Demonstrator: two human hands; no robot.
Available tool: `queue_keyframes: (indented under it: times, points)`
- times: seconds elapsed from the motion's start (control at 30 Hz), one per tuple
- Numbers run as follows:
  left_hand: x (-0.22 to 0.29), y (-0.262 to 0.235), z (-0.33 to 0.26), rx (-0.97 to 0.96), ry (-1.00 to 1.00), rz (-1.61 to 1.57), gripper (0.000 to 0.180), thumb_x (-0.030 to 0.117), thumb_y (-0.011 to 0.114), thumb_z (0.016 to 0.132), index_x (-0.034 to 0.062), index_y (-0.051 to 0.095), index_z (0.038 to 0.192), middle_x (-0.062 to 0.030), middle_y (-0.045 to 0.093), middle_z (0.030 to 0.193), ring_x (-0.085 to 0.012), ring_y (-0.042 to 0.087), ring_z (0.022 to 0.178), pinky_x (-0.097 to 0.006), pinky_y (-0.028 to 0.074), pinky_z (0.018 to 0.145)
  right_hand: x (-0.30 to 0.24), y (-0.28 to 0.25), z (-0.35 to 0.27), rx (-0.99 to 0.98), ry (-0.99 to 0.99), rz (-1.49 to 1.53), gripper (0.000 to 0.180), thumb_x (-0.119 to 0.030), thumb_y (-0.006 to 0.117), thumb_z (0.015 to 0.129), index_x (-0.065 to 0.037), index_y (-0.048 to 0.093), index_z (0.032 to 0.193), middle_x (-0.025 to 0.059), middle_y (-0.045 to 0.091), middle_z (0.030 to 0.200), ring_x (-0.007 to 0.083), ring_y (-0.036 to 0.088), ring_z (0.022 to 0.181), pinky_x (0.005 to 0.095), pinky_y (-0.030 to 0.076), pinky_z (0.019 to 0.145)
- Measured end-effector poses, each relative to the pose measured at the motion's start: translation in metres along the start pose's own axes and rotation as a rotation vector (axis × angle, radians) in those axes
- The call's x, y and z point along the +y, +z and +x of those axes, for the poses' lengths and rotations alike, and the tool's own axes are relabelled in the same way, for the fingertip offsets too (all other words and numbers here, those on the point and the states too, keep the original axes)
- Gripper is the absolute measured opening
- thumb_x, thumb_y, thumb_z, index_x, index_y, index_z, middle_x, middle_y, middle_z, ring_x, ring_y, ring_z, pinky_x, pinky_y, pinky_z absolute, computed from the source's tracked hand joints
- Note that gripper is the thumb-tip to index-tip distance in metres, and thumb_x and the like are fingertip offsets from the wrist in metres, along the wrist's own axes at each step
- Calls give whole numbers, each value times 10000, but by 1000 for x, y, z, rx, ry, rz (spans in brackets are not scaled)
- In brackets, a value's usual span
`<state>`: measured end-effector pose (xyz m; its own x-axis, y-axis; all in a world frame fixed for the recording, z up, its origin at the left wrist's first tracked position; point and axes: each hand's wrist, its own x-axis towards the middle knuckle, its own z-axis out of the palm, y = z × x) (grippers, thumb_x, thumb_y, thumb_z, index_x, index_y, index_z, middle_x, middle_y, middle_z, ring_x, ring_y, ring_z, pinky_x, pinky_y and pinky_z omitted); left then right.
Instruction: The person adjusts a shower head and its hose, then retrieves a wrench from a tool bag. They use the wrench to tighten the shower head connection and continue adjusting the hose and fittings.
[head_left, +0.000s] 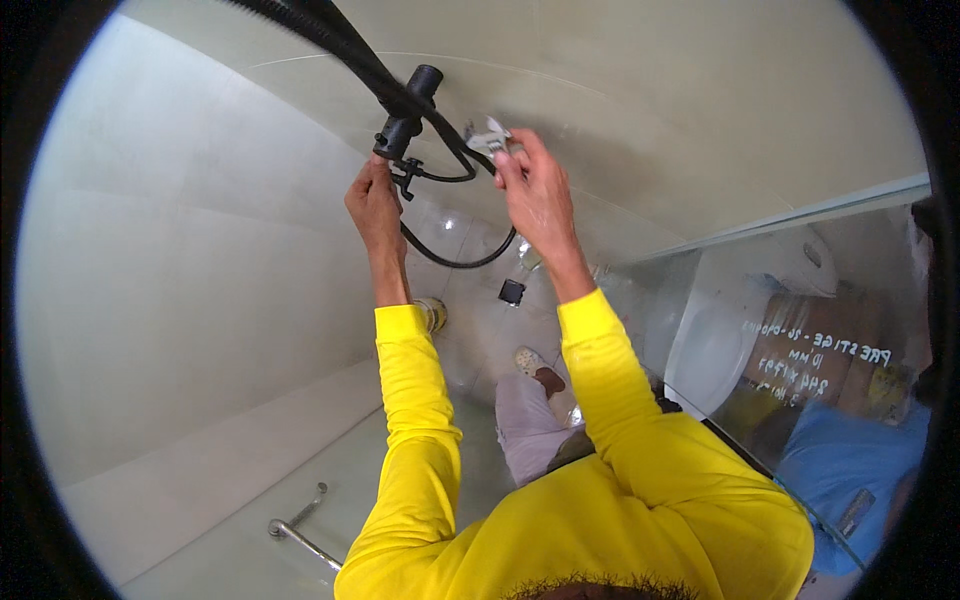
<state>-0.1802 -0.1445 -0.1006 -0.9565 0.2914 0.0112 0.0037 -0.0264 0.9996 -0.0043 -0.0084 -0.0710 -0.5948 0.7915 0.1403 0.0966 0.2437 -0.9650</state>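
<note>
A black shower mixer (408,115) with a cylindrical body is fixed to the pale wall ahead of me. My left hand (376,205) has its fingers closed at the lower end of the body; whatever lies inside the fingers is hidden. Between thumb and fingers, my right hand (541,190) grips a silver adjustable wrench (489,136), its jaw end pointing toward the mixer and apart from its body. A small black bracket (408,177) hangs beside my left hand. From there a black hose (455,264) loops down and back up behind my right hand.
On the right stands a glass panel (745,430) with handwriting; behind it are a white toilet (715,330) and a person in blue (850,465). A dark square drain (512,291) and a yellow tin (433,314) are on the floor. A metal bar (305,540) is at lower left.
</note>
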Motion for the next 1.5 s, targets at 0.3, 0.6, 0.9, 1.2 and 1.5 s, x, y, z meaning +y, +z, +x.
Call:
queue_keyframes:
  times: [0.3,0.6,0.9,1.2,1.5]
  points:
    - [19,11,23,-256,-70,9,137,214,741,1012,84,729,1054,109,460,612,-13,344,477,-240,225,445,10,57,33,-122,-93,83,295,-154,685,1001,-1,668,1253,113,715,755,184,713,717,362,553,715]
    - [11,16,42,-302,8,-49,142,150,754,955,47,661,983,66,536,705,-43,485,604,-213,322,525,23,111,15,71,-132,376,296,-77,605,1056,4,542,1334,74,658,801,123,631,721,310,523,669]
    - [12,25,50,-410,-43,-298,130,48,716,948,30,680,1072,63,560,725,-31,491,580,-199,367,506,33,132,24,142,-149,483,248,-16,579,1058,-21,492,1291,45,623,817,90,579,715,281,487,621]
    - [18,18,68,-506,25,-160,144,2,697,912,14,711,1055,35,633,776,-40,540,569,-206,390,474,27,135,23,190,-128,410,178,13,631,1012,-11,511,1140,122,743,874,155,741,787,299,570,654]
    - [23,12,90,-528,-25,-76,177,31,629,930,-2,715,1081,-44,723,896,-97,651,677,-228,494,571,18,140,24,188,-85,534,184,17,656,995,-11,497,1085,151,780,895,151,754,815,297,582,688]
